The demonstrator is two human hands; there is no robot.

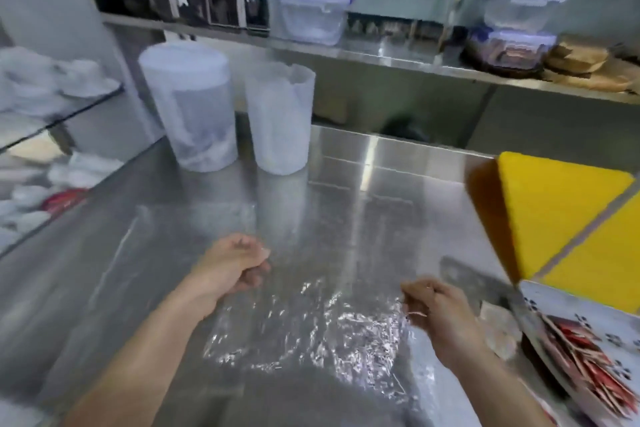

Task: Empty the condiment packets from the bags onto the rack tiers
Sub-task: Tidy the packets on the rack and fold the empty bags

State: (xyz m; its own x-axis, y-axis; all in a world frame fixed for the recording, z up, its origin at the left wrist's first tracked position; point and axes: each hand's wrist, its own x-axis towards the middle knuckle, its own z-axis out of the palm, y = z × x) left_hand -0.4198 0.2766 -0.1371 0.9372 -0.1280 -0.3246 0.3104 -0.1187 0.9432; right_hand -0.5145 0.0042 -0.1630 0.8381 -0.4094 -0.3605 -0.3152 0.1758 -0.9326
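Observation:
A clear, crinkled plastic bag (311, 333) is stretched out low over the steel counter (381, 184) between my two hands. My left hand (232, 267) pinches its left upper corner and my right hand (436, 308) pinches its right upper corner. The bag looks empty. Red condiment packets (585, 360) lie piled on a white patterned tray (568, 308) at the lower right. At the far left a glass rack tier (62, 111) carries white packets (27, 90), with more white packets and a red packet (64, 199) on the tier below.
Two tall stacks of white cups in plastic sleeves (194, 107) (280, 121) stand at the counter's back left. A cleaver (485, 291) and a yellow cutting board (561, 215) lie at the right. An upper steel shelf (346, 52) holds clear lidded containers.

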